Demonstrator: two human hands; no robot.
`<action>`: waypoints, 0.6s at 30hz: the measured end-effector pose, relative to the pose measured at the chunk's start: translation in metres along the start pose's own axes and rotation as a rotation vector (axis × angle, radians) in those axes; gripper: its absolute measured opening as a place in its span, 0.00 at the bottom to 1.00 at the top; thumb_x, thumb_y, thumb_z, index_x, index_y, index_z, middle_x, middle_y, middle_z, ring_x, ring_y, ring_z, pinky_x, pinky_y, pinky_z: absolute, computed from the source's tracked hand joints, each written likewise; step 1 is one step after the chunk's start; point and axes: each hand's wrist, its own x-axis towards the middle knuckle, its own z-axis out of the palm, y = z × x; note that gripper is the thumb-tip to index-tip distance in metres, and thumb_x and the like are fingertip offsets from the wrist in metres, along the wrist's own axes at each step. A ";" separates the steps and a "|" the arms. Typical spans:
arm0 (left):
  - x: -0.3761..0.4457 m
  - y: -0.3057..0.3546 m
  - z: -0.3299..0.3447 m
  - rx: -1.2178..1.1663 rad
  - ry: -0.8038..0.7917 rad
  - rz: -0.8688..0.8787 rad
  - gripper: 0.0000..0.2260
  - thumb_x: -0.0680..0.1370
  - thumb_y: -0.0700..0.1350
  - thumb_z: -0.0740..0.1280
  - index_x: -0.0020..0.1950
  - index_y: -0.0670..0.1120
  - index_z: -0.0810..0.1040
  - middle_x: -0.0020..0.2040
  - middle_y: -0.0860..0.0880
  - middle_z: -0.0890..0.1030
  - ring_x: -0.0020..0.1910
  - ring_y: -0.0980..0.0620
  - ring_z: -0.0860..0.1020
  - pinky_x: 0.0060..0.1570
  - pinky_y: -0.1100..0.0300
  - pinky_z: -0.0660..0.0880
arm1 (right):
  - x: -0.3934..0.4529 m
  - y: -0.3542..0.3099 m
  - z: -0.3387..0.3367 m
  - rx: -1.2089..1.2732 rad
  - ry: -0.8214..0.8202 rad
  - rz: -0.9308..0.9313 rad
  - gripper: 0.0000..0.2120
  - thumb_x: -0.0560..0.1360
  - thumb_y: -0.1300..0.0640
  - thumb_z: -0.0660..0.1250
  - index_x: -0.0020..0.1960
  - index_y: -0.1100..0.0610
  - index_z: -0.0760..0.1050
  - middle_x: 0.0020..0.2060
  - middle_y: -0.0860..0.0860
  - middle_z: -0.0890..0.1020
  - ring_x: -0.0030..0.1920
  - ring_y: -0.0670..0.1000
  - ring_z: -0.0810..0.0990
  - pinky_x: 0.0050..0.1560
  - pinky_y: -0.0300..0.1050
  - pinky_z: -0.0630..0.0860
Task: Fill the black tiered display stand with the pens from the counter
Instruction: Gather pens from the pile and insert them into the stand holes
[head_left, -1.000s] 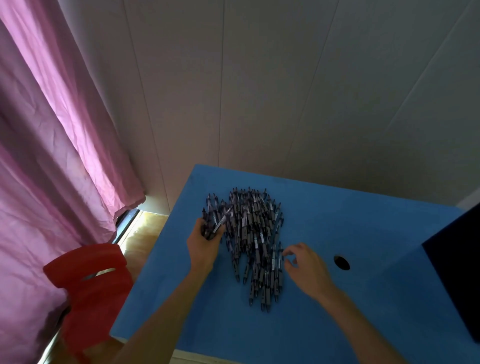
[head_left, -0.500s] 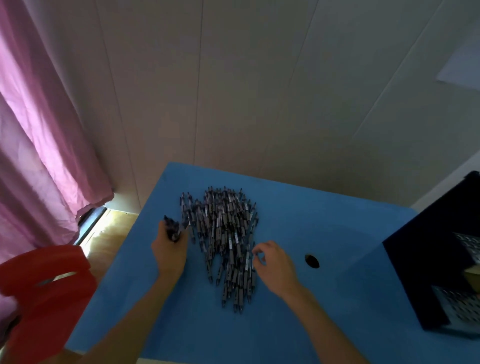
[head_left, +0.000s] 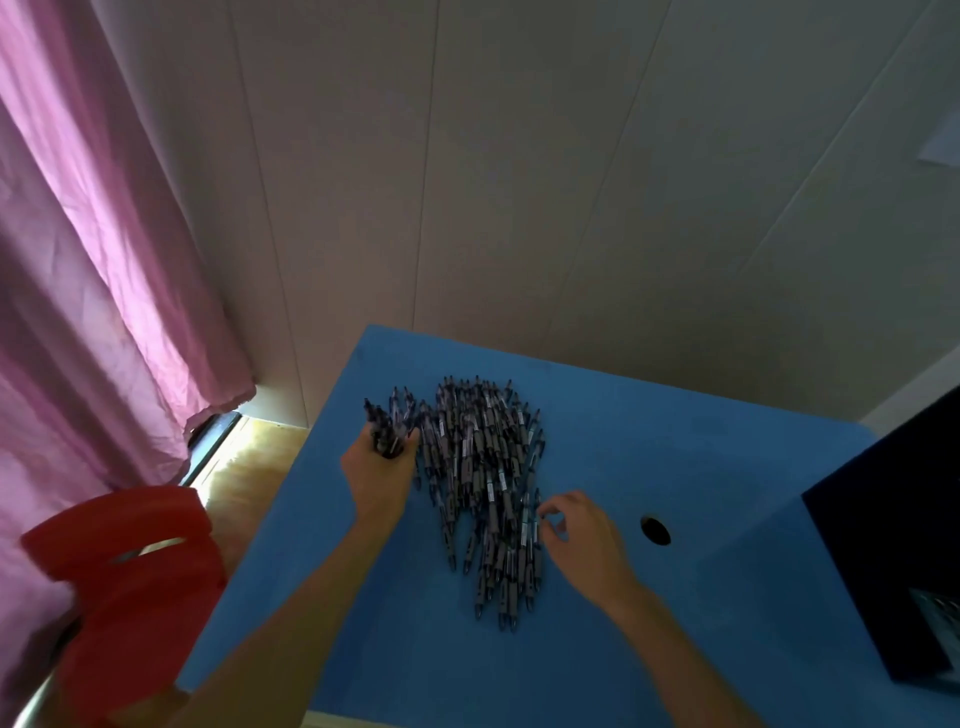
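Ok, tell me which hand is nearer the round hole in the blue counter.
Right. The right hand is just beside the round hole, at the pen pile's near edge. The left hand grips a bundle of pens across the pile.

Left hand (head_left: 382, 475) clenched, right hand (head_left: 584, 540) curled.

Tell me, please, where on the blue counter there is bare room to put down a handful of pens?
The blue counter is bare between the pen pile and the black display stand, apart from the round hole, and along the near edge between both forearms. The pile's left side is crowded by the left hand gripping a bundle.
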 end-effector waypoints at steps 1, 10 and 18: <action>0.000 0.002 -0.001 -0.021 0.001 0.015 0.18 0.78 0.41 0.72 0.36 0.40 0.65 0.30 0.42 0.68 0.31 0.57 0.67 0.35 0.63 0.66 | 0.000 0.001 0.000 0.003 0.002 0.006 0.06 0.81 0.53 0.65 0.55 0.50 0.78 0.54 0.45 0.77 0.45 0.45 0.80 0.50 0.42 0.78; 0.002 -0.003 0.004 -0.038 -0.021 0.119 0.22 0.80 0.42 0.69 0.33 0.51 0.59 0.27 0.53 0.59 0.27 0.56 0.61 0.31 0.65 0.57 | -0.002 0.008 0.001 -0.001 0.012 0.006 0.06 0.81 0.54 0.65 0.54 0.50 0.79 0.53 0.45 0.77 0.45 0.45 0.79 0.50 0.40 0.78; -0.004 -0.024 0.001 -0.038 -0.057 -0.104 0.08 0.79 0.41 0.71 0.43 0.42 0.75 0.34 0.52 0.74 0.34 0.59 0.71 0.39 0.63 0.69 | 0.000 0.008 -0.002 0.020 0.023 0.007 0.05 0.81 0.55 0.64 0.54 0.51 0.79 0.51 0.44 0.76 0.45 0.44 0.79 0.50 0.42 0.78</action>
